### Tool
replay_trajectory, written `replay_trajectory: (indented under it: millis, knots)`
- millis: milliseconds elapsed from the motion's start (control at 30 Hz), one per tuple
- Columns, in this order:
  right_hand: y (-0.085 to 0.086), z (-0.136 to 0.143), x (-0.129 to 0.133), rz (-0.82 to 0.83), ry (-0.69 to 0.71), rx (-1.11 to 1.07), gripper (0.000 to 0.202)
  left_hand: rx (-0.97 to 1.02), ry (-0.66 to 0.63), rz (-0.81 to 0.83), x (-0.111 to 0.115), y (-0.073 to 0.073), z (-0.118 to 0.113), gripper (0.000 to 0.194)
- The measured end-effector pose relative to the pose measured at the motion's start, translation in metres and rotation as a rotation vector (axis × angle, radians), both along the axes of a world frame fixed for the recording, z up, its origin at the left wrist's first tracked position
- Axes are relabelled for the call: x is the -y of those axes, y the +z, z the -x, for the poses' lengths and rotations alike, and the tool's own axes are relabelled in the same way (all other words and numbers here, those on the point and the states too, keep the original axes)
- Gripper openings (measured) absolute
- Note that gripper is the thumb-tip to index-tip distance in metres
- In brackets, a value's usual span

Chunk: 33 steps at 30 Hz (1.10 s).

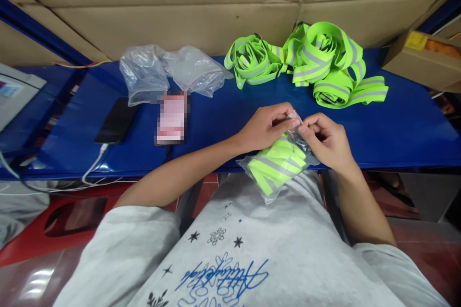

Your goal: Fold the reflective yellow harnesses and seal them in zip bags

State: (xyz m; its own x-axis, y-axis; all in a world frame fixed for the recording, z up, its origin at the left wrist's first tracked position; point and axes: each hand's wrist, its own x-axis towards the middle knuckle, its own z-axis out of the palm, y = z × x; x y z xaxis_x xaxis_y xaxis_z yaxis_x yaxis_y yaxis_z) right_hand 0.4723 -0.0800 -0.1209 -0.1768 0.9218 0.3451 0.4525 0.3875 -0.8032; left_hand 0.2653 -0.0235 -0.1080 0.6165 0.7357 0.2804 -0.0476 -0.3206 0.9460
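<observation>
Pinching the top edge of a clear plastic bag point(270, 198) btwn both hands, hi-vis strap point(279, 162) folded inside.
L hand point(264, 127) & R hand point(326, 141) nearly meet, each w/ thumb & fingertips closed narrow on the film; bag hangs at the near edge of the blue table point(212, 127), lower end past it, in front of the grey shirt point(259, 230). Can't tell if its back touches the tabletop. Prob. light; film thin, slick, easy to tear or crease, strap soft & floppy, so best hold = the doubled top edge, w/ the strap's wt. supported below. More strap bundles point(324, 62) lie beyond the hands; loose plastic bags point(144, 72) off to L.
</observation>
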Motion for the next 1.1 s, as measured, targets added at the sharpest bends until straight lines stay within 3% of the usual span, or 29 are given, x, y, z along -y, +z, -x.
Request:
replay_trajectory:
  millis: [200,333,667,767,867,933,1000,1100]
  knots:
    - [-0.002,0.0,-0.001,-0.003,-0.037,0.054,0.025,-0.16,0.062,-0.145,0.0,0.002,0.003,0.039]
    - [-0.002,0.001,0.001,-0.012,-0.069,0.035,0.028,-0.161,0.128,-0.212,0.002,0.004,0.005,0.036]
    - [-0.003,-0.004,-0.002,-0.055,-0.198,0.012,0.038,0.002,0.132,-0.034,-0.003,0.005,0.007,0.043]
    - [-0.002,-0.004,-0.002,-0.011,-0.133,-0.04,0.036,0.001,0.187,-0.07,-0.005,0.006,0.009,0.044]
    - [-0.001,-0.002,-0.001,0.151,0.035,-0.116,0.031,0.044,0.296,-0.111,-0.01,0.007,0.012,0.041]
    - [0.0,-0.002,-0.002,0.212,0.064,-0.189,0.029,0.053,0.34,-0.131,-0.014,0.006,0.014,0.04]
    - [0.006,-0.008,-0.005,0.157,-0.033,-0.266,0.026,0.055,0.363,-0.116,-0.017,0.004,0.014,0.042]
    - [0.025,-0.036,-0.019,-0.066,-0.295,-0.441,0.026,0.056,0.348,-0.041,-0.018,0.001,0.014,0.047]
